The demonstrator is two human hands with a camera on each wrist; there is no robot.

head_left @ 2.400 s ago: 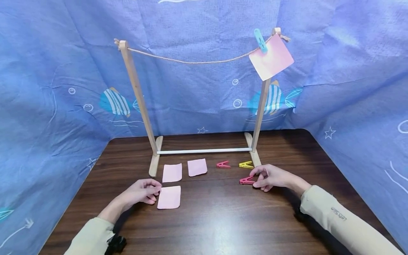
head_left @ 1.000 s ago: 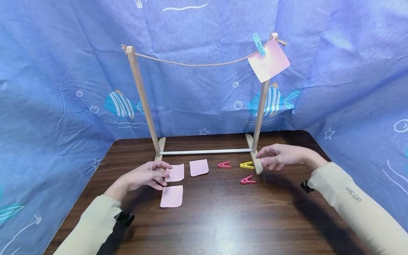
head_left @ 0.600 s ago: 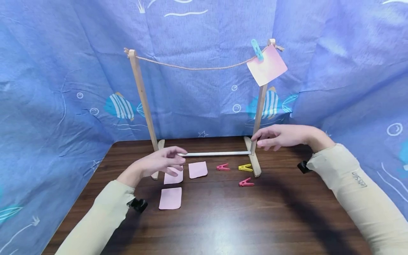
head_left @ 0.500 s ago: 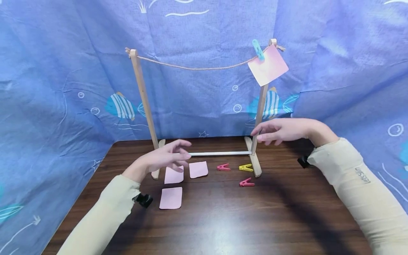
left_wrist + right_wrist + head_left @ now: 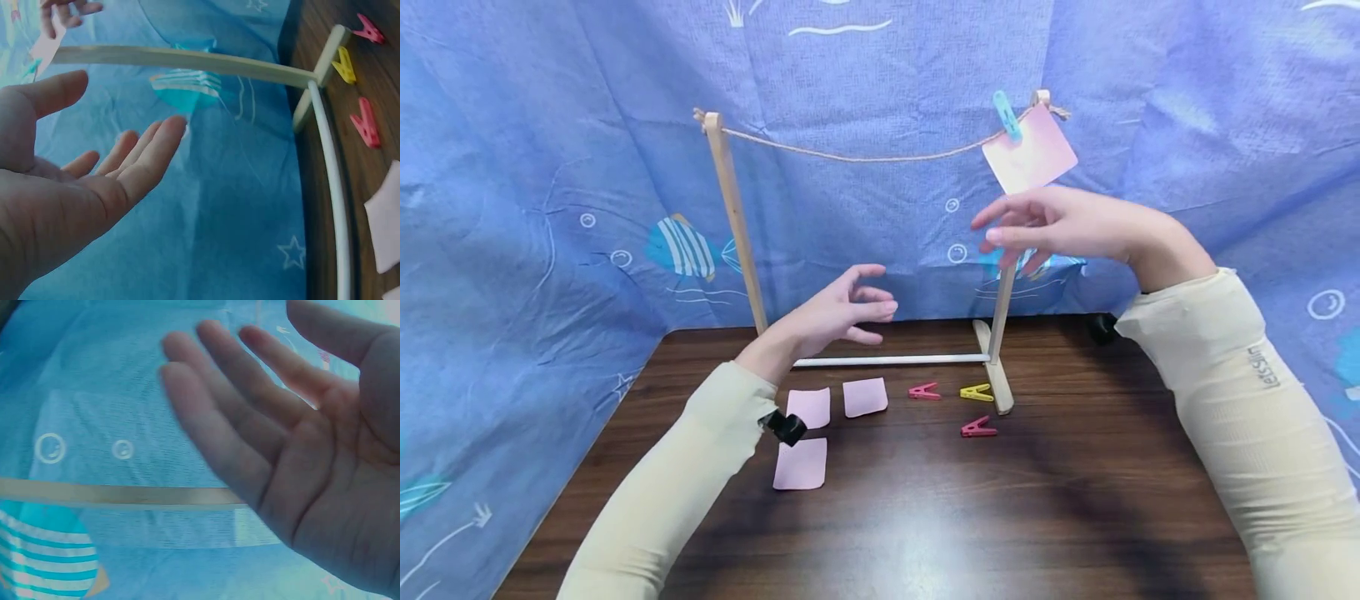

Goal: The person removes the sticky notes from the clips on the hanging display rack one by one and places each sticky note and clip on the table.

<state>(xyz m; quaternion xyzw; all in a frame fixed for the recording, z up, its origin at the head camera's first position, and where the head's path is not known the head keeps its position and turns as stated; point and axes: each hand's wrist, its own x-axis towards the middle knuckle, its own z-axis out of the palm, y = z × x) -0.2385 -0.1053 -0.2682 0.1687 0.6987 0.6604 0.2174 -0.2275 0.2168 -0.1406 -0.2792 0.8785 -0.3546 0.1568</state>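
My left hand (image 5: 842, 312) is raised above the crossbar of a wooden stand, fingers relaxed and holding nothing; its bare palm (image 5: 75, 194) shows in the left wrist view. Higher up, my right hand (image 5: 1067, 221) hovers just below a pink paper square (image 5: 1033, 150), also holding nothing, its fingers (image 5: 219, 425) loosely spread. A light blue clothespin (image 5: 1007, 115) fastens that square to the rope (image 5: 857, 158) near the right post. In the head view the right hand overlaps the right post (image 5: 1002, 308) and the square's lower corner.
Three pink paper squares, one nearest the front (image 5: 801, 464), lie on the left of the dark wooden table (image 5: 880, 533). Two red clothespins, one of them in front (image 5: 978, 427), and a yellow clothespin (image 5: 976, 392) lie by the stand's right foot (image 5: 998, 379). Blue cloth (image 5: 865, 67) hangs behind.
Both hands have left the table and risen, the left from beside the front paper square, the right from the front red clothespin. The papers and clothespins have stayed in place.
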